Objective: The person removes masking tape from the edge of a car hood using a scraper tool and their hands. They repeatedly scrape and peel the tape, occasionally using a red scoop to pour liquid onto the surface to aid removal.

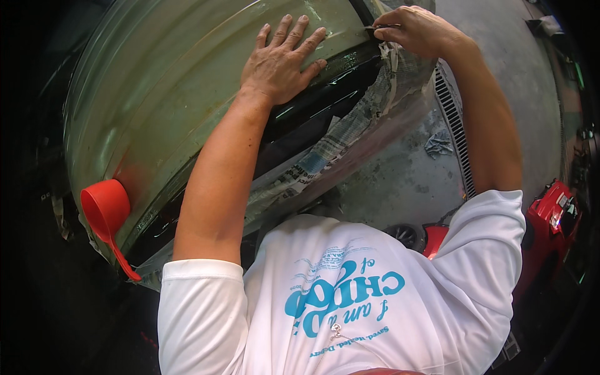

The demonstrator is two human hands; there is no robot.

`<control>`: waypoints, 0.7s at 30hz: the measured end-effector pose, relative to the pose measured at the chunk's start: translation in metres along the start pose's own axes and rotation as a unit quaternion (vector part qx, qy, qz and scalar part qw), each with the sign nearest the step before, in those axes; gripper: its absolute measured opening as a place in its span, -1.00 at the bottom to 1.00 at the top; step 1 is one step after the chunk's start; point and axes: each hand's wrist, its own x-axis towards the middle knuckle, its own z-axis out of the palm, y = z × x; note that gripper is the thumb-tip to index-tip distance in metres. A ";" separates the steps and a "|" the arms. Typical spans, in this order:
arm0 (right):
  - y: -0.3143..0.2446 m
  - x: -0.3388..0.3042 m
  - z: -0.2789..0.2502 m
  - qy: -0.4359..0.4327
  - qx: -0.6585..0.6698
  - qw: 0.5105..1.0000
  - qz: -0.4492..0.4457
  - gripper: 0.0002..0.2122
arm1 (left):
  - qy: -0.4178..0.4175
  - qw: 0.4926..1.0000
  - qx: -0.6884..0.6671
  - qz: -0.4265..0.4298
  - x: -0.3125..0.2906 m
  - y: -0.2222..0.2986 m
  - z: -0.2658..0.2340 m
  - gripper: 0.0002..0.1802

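A pale green car body panel [181, 94] with a wet-looking sheen fills the upper left. My left hand [281, 65] lies flat on it, fingers spread, close to the panel's dark edge. At the far right corner, my right hand [415, 32] is closed in a pinch on a small thin piece [370, 27]; its exact kind is too small to make out. Directly below that hand, masking newspaper [350, 134] runs along the dark gap beside the panel, with clear plastic sheeting around it. The right hand's lower fingers are partly hidden.
A red plastic dipper [107, 206] rests on the panel at left, its handle over the edge. A slotted drain grate [455, 128] crosses the grey floor, beside crumpled paper [439, 144]. A red car [553, 215] stands at the right.
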 end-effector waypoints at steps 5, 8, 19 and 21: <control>0.014 -0.005 0.029 -0.032 0.091 0.995 0.021 -0.56 | -0.011 1.000 -0.005 -0.003 -0.003 0.002 0.001 -0.29; 0.006 -0.017 0.033 0.010 0.012 1.000 0.012 -0.55 | -0.014 1.000 -0.003 -0.008 -0.007 0.001 -0.002 -0.29; 0.010 0.019 -0.010 -0.041 0.160 0.986 0.021 -0.63 | -0.007 1.000 -0.007 0.011 0.001 0.001 -0.005 -0.28; 0.007 0.020 -0.004 -0.044 0.141 0.989 -0.003 -0.62 | -0.004 1.000 0.000 0.013 0.003 0.000 -0.003 -0.28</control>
